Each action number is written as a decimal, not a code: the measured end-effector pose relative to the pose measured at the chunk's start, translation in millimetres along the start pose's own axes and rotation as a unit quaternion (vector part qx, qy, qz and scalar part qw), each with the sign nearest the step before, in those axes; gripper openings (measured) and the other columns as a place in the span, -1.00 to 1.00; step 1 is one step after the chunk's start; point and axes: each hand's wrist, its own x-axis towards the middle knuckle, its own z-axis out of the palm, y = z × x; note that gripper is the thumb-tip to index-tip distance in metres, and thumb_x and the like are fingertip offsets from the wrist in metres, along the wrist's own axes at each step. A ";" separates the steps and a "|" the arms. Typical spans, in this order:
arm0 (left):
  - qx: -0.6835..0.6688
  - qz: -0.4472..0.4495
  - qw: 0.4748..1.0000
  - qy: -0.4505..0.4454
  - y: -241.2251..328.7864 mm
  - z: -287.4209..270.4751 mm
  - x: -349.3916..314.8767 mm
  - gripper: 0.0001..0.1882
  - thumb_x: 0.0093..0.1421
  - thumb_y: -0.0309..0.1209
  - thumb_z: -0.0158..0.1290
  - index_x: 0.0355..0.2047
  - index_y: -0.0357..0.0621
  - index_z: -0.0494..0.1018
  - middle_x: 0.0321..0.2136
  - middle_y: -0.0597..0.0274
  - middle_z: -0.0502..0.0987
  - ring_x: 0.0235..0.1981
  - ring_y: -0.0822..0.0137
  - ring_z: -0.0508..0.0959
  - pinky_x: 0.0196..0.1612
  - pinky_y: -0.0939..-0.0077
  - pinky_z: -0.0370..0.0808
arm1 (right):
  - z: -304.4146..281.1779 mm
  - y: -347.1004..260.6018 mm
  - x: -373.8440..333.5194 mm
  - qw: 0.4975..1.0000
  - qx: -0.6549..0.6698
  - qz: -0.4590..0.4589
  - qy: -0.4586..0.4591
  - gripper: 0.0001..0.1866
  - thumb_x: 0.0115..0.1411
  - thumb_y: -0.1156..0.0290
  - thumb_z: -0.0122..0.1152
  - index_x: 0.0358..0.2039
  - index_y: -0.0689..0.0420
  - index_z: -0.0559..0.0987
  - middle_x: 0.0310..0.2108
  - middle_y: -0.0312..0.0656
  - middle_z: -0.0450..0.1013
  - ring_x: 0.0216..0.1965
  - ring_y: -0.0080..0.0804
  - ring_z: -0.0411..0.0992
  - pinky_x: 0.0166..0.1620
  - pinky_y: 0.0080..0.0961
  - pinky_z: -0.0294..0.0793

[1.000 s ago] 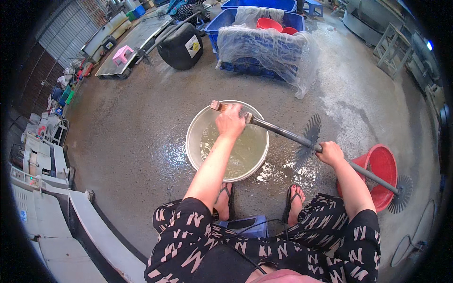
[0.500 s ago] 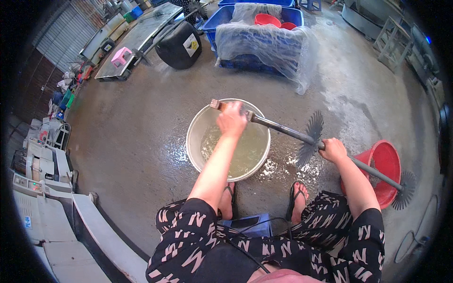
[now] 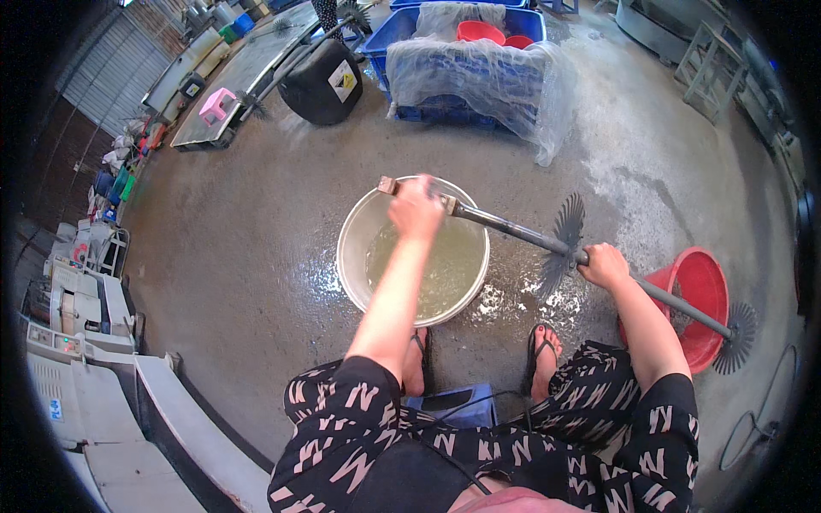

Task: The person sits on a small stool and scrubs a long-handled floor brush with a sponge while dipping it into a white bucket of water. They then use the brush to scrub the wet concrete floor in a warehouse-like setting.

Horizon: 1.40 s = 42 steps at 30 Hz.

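Observation:
A long grey metal shaft (image 3: pixel 513 231) slants across in front of me, its left end above a round pale tub (image 3: pixel 342 248) of cloudy water. My left hand (image 3: pixel 416 209) is closed round the brownish left part, near a blocky end; its fingers are slightly blurred. Farther right, my right hand (image 3: pixel 604 265) grips the shaft just beyond a dark toothed disc (image 3: pixel 568 235). A second toothed disc (image 3: pixel 735 338) sits at the right end, beside a red bucket (image 3: pixel 703 295) tipped toward me.
My sandalled feet stand on the wet floor by a low blue stool (image 3: pixel 453 403). Ahead are a black drum (image 3: pixel 321 85) and a blue bin (image 3: pixel 470 107) draped with netting. Grey machinery (image 3: pixel 94 402) lines the left, and a cable (image 3: pixel 757 419) lies at right.
My left hand has shifted slightly along the left end of the shaft. My right hand keeps its grip, and the shaft stays nearly in place.

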 end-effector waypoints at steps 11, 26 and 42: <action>-0.095 0.065 0.993 0.000 23.8 1.5 -42.8 -0.80 0.05 -0.29 0.11 -0.27 0.10 0.48 -0.35 0.22 0.53 -0.33 0.08 0.56 -0.34 0.17 0.50 | -6.9 -6.0 2.7 1.000 -0.003 0.002 -0.018 -0.72 -0.07 0.20 0.21 -0.35 0.05 0.61 -0.36 0.02 0.52 -0.23 -0.07 0.50 -0.12 -0.20 0.48; -0.042 0.235 0.966 -0.096 101.3 19.2 -50.6 -0.81 -0.08 -0.46 0.06 -0.39 0.05 0.42 -0.49 0.20 0.45 -0.47 0.12 0.55 -0.48 0.21 0.51 | -1.4 9.7 6.5 0.999 0.014 0.004 -0.042 -0.70 -0.08 0.19 0.22 -0.34 0.06 0.61 -0.35 -0.01 0.53 -0.22 -0.05 0.49 -0.11 -0.19 0.47; -0.139 0.011 0.989 0.054 14.3 -7.2 -36.0 -0.76 0.08 -0.25 0.11 -0.23 0.06 0.48 -0.29 0.24 0.56 -0.30 0.13 0.57 -0.25 0.31 0.50 | -5.7 3.2 0.8 0.998 0.034 -0.044 0.000 -0.65 -0.14 0.24 0.21 -0.31 0.12 0.54 -0.39 0.06 0.51 -0.25 0.02 0.47 -0.16 -0.11 0.45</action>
